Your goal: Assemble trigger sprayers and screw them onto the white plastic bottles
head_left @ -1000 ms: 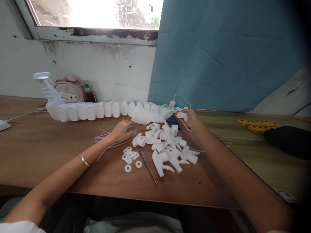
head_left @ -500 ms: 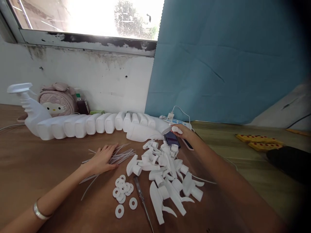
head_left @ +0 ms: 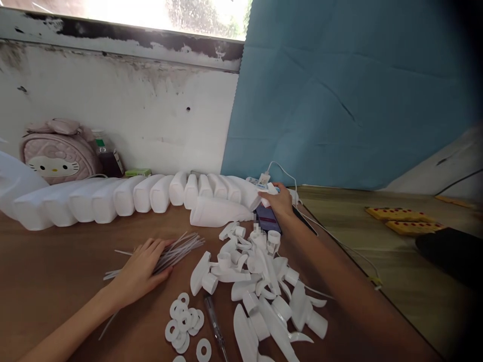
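My left hand [head_left: 145, 264] lies over a loose bundle of thin white plastic tubes [head_left: 183, 251], its fingers stretched out and thumb apart. At the back right, my right hand [head_left: 281, 201] is closed around a small white plastic piece [head_left: 268, 191], mostly hidden by the fingers. It is beside the end of a row of white bottles [head_left: 143, 193] and above a dark phone [head_left: 267, 219]. Another white bottle [head_left: 217, 212] lies on its side before the row. A pile of white trigger spray heads [head_left: 264, 264] covers the middle. White ring washers [head_left: 183, 319] lie left of a screwdriver [head_left: 215, 322].
A power strip [head_left: 293, 195] with a plugged-in charger [head_left: 264, 178] sits behind my right hand, its cable trailing right. A pink bag [head_left: 56, 153] and a dark bottle [head_left: 107, 158] stand along the wall. Yellow strips [head_left: 400, 215] lie beyond the table's right edge.
The view has tilted down and come closer. My right hand has turned and moved slightly back toward the power strip with the white piece. My left hand has stayed on the tubes.
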`<state>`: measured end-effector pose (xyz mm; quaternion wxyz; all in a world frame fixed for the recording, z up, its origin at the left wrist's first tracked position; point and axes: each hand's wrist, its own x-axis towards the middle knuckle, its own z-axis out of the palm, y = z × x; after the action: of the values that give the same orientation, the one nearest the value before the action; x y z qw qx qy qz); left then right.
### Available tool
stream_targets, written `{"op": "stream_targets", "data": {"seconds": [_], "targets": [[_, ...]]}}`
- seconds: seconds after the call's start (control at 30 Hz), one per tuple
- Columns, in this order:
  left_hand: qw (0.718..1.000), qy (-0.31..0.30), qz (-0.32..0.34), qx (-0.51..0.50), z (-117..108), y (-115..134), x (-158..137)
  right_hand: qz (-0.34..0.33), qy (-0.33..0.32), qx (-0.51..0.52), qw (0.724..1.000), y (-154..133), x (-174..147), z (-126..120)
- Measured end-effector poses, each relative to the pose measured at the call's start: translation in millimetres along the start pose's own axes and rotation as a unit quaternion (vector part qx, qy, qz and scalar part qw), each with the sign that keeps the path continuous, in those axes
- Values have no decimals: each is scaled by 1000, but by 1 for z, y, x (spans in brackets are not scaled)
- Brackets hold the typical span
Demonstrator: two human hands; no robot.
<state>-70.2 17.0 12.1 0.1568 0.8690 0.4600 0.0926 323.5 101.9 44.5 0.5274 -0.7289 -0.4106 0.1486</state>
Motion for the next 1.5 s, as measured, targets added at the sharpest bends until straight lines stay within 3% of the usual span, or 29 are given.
{"op": "stream_targets", "data": {"seconds": [0.1,0.2,0.33,0.47,0.63,0.9,1.03,1.2,1.33,1.4,1.5], "targets": [[1000,1,-5,5,2,-1,-1,-105,35,-154,982,-9,-13,0],[1000,7,-1,6,4,-3,-2,-148,26,-229,962,-19,-27,2],[1000,10,3,11,6,-4,-1,-178,9,-274,945,-27,-40,7],[1000,22,9,8,9,-6,-2,-190,-7,-265,945,-26,-42,9],[1000,20,13,-10,6,-8,-1,-171,-6,-173,970,-20,-33,6],[999,-28,-9,-46,-14,-14,-2,-65,-18,49,997,4,-22,6],[997,-65,-2,-43,-26,-14,-6,7,1,205,979,-1,-26,0],[994,-107,22,-19,-43,-10,-12,64,-8,291,954,-27,-55,-22],[991,-129,39,-9,-48,-6,-11,109,-82,348,928,-53,-98,-36],[992,-122,41,6,-44,-3,-6,144,-119,362,913,-65,-123,-38],[992,-94,76,36,-30,2,8,146,-152,385,898,-78,-158,-34]]}}
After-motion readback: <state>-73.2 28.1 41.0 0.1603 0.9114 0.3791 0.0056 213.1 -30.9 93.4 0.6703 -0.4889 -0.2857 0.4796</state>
